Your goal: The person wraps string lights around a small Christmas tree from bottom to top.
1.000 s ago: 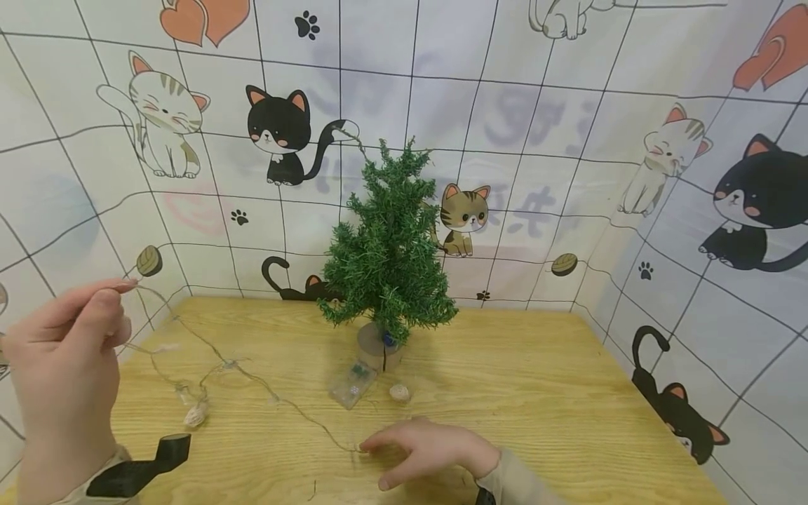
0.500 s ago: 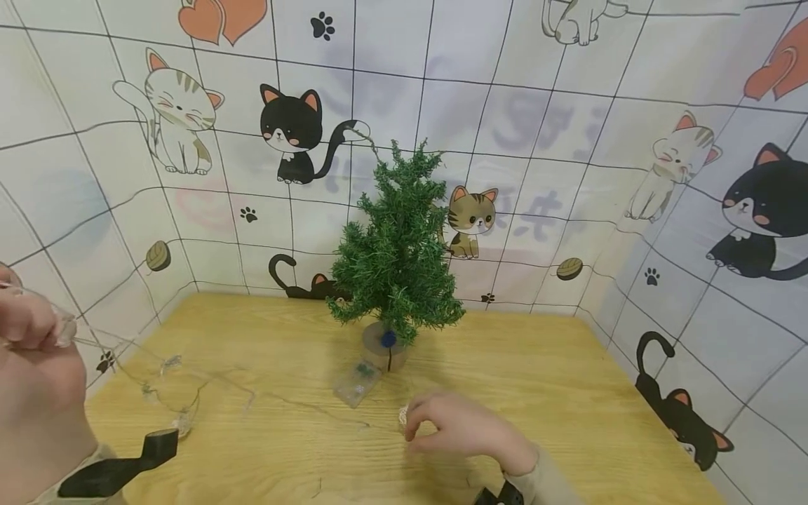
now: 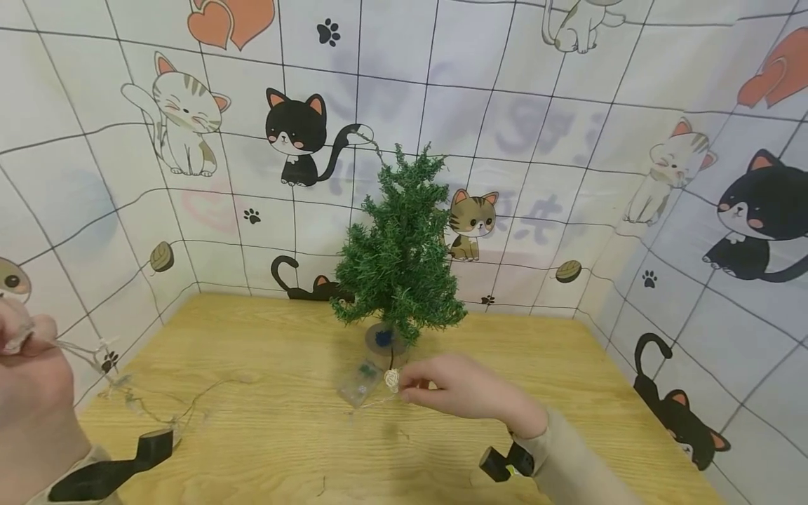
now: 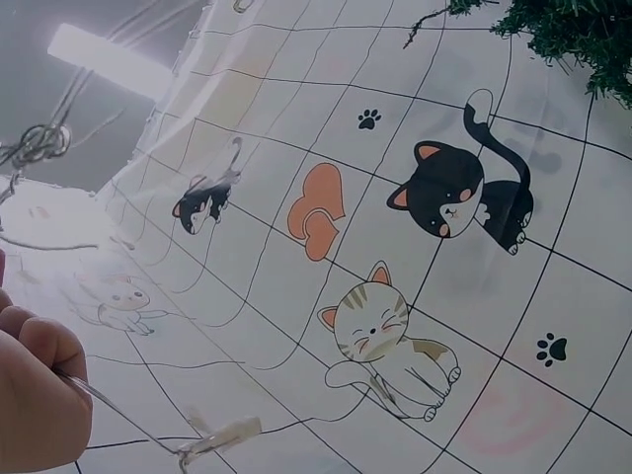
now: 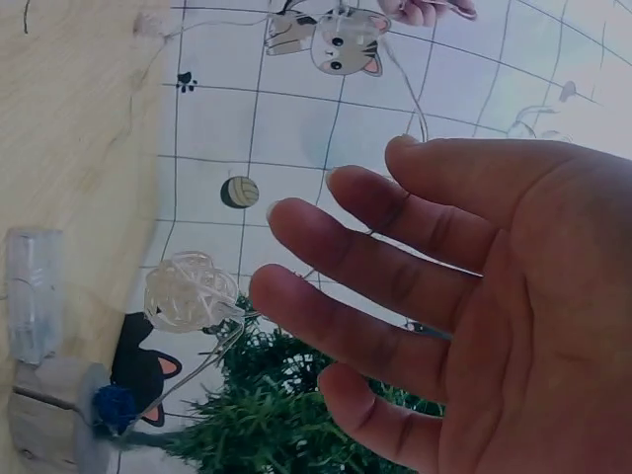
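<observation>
At the left edge of the head view, my left hand has its fingers curled around the thin wire of a light string. A tangled wire ball hangs above that hand in the left wrist view. My right hand is in front of the small green tree, its fingers loosely bent and spread. A pale woven ball on the string is beside its fingertips, and the wire runs behind the fingers. A dark blue ball lies at the tree's round wooden base.
A clear plastic box lies before the tree base. More of the string, with small clear pieces, trails over the table's left side. A cat-print cloth stands behind and at both sides.
My left hand has moved left, pulling the string along. The right hand has gone from the wire at the front to the pale ball, which now sits higher, near the tree base.
</observation>
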The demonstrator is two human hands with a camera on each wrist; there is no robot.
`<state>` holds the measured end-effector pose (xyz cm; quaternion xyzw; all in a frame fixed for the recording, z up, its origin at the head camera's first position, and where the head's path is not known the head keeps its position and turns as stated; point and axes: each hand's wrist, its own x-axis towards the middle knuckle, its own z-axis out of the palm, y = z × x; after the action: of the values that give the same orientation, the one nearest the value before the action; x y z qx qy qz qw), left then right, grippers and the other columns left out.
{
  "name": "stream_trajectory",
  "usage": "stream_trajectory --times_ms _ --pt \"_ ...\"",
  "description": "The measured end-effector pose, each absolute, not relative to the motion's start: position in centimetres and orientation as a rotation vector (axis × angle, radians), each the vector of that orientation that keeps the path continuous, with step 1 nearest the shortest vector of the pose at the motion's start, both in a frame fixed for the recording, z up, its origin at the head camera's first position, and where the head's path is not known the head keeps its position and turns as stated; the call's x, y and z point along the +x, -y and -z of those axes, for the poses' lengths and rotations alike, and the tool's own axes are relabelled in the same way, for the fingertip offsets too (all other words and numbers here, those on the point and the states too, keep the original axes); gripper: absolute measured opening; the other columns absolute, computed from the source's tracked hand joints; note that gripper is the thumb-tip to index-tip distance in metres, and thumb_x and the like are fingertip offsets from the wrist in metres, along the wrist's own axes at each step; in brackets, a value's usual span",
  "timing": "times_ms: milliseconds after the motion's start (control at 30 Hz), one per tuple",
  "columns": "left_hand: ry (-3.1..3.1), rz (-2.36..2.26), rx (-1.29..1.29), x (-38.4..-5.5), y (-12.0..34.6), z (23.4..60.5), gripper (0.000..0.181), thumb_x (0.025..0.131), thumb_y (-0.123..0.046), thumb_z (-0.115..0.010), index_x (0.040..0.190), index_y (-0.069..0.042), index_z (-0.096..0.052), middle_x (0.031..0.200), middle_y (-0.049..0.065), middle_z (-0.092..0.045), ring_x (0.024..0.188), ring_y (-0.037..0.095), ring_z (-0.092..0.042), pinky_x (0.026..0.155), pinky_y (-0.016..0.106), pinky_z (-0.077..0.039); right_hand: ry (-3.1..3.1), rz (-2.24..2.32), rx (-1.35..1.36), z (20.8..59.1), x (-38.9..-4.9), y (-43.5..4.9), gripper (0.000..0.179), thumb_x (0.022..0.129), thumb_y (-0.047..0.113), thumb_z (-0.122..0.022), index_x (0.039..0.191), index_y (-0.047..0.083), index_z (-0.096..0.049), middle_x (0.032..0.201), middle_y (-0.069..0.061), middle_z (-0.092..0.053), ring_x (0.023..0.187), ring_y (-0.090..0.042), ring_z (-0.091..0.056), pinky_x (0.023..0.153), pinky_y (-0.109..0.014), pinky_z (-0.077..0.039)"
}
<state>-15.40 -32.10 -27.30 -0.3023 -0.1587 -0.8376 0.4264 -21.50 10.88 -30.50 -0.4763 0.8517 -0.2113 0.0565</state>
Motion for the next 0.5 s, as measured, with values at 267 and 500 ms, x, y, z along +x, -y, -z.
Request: stream_trajectory --times_ms 267,500 --pt "0.473 2.065 -0.666 -15.6 31.9 27.8 0.04 0.108 -0.011 -0.017 0.068 -0.004 -0.013 0.061 0.001 -0.019 0.053 0.009 -0.015 0.054 0.018 -0.01 -2.624 0.638 -1.496 27.8 -23.7 -9.0 0.01 0.098 0.02 -0.059 0.103 0.018 -0.068 0.088 0.014 -0.065 0.067 -0.001 -0.054 0.063 -0.022 -0.047" --pt "0.493 2.106 -0.6 -15.5 31.5 27.0 0.036 0.107 -0.007 -0.022 0.071 0.0 -0.021 0.06 0.001 -0.019 0.049 0.009 -0.02 0.05 0.019 -0.01 -2.692 0.728 -1.435 25.4 -25.9 -9.0 0.014 0.097 0.013 -0.059 0.106 0.013 -0.07 0.094 0.005 -0.07 0.078 -0.008 -0.064 0.066 -0.028 -0.05"
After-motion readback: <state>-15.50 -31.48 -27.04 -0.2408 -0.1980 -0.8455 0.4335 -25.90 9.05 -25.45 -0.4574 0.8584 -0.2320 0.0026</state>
